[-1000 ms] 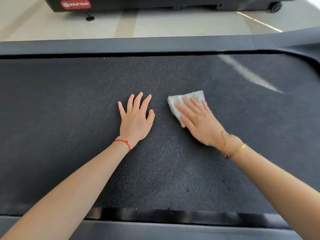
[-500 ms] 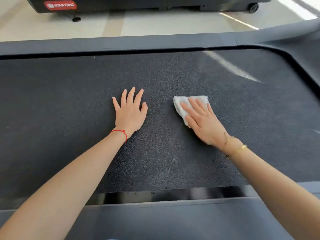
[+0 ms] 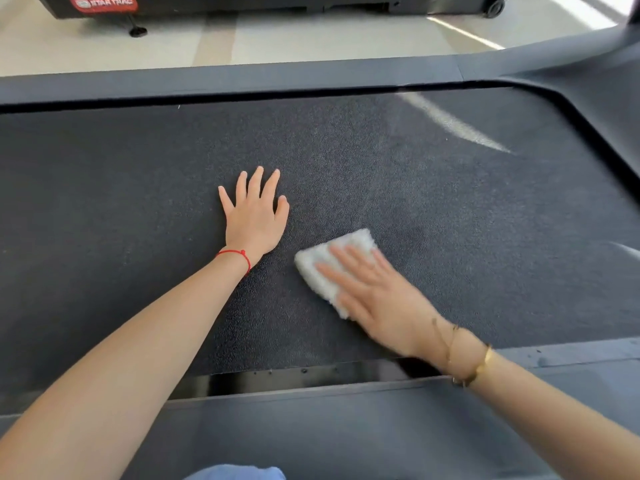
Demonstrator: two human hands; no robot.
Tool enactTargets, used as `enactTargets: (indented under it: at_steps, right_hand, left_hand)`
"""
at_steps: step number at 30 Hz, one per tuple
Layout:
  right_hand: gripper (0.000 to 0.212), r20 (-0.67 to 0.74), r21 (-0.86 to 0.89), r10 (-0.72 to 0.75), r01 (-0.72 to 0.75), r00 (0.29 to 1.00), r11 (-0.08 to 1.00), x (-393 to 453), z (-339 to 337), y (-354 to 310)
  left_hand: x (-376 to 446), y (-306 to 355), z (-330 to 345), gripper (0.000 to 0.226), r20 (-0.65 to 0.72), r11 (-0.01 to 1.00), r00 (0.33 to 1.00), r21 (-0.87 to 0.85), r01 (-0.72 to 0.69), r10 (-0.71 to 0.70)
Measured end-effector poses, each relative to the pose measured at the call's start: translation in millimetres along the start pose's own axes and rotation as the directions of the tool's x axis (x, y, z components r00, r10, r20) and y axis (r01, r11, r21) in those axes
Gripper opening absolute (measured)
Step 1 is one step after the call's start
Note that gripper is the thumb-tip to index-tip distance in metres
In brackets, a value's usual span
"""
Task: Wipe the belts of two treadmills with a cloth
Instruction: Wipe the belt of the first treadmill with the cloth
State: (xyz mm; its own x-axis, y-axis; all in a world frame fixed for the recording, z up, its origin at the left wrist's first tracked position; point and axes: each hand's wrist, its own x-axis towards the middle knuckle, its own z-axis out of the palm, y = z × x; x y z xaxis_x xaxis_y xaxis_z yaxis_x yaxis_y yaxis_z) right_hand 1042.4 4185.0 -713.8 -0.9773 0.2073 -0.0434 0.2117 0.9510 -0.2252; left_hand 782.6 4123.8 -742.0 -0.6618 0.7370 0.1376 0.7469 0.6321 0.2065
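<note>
Dark treadmill belt (image 3: 450,209) | left hand (image 3: 254,220) flat, fingers spread | right hand (image 3: 377,292) just beside, straight fingers pressing white cloth (image 3: 318,268)

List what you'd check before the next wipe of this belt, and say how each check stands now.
1. Cloth flat on the belt: ok.
2. Right hand presses the cloth with straight fingers: ok.
3. Left hand flat on the belt, apart from the cloth: ok.
4. Nothing lying on the belt ahead: ok.
5. Belt stationary: cannot tell.
6. Cloth clean underneath: cannot tell.
</note>
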Motion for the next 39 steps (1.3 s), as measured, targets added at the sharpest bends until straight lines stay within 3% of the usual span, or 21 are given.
enactTargets:
  at_steps: [2,5,7,12,15,18,22,24,26,29,33,39]
  right_hand:
    - [0.052,-0.067,-0.043,0.210,-0.213,0.975,0.976,12,-9,38]
    - [0.050,-0.099,0.093,0.443,-0.435,0.891,0.896,23,-20,63]
    - [0.050,-0.090,0.125,0.418,-0.406,0.904,0.905,21,-12,45]
    - [0.051,-0.048,0.099,0.139,-0.134,0.989,0.986,-24,5,-20]
    - [0.052,-0.035,0.095,0.108,-0.104,0.994,0.990,-38,6,-20]
    - [0.053,-0.080,0.072,0.233,-0.227,0.969,0.971,-28,-2,14]
    - [0.052,-0.126,0.111,0.560,-0.549,0.819,0.828,3,-19,70]
    - [0.051,-0.121,0.154,0.614,-0.596,0.780,0.788,10,-20,71]
    - [0.051,-0.112,0.135,0.549,-0.535,0.828,0.834,5,-13,51]
    - [0.051,-0.059,0.084,0.326,-0.321,0.944,0.944,-25,0,4]
    - [0.051,0.026,0.109,0.120,-0.122,0.992,0.986,-67,8,-32]
    - [0.053,-0.030,0.078,0.270,-0.267,0.962,0.961,-70,-2,18]
  left_hand:
    - [-1,0,0,0.054,0.007,1.000,1.000,0.007,0.000,0.000]
    - [-1,1,-1,0.054,0.010,1.000,1.000,-0.001,0.001,-0.001]
    - [-1,1,-1,0.054,0.012,1.000,1.000,-0.007,0.002,-0.002]
    - [-3,1,-1,0.054,0.002,1.000,1.000,-0.008,-0.002,0.002]
    - [-3,0,-1,0.054,0.011,1.000,1.000,-0.019,0.002,-0.002]
    - [-4,2,-3,0.054,0.024,1.000,1.000,-0.031,0.007,-0.006]
    - [-9,11,-6,0.053,0.051,0.998,0.998,-0.056,0.034,-0.031]
    - [-13,20,-8,0.053,0.059,0.996,0.998,-0.080,0.043,-0.038]
    - [-18,31,-8,0.053,0.064,0.996,0.998,-0.086,0.021,-0.016]
    - [-23,52,-5,0.053,0.073,0.995,0.995,-0.078,-0.057,0.062]
    - [-23,79,-2,0.052,0.074,0.989,0.991,-0.104,-0.107,0.115]
    - [-16,108,0,0.052,0.078,0.985,0.990,-0.132,-0.110,0.121]
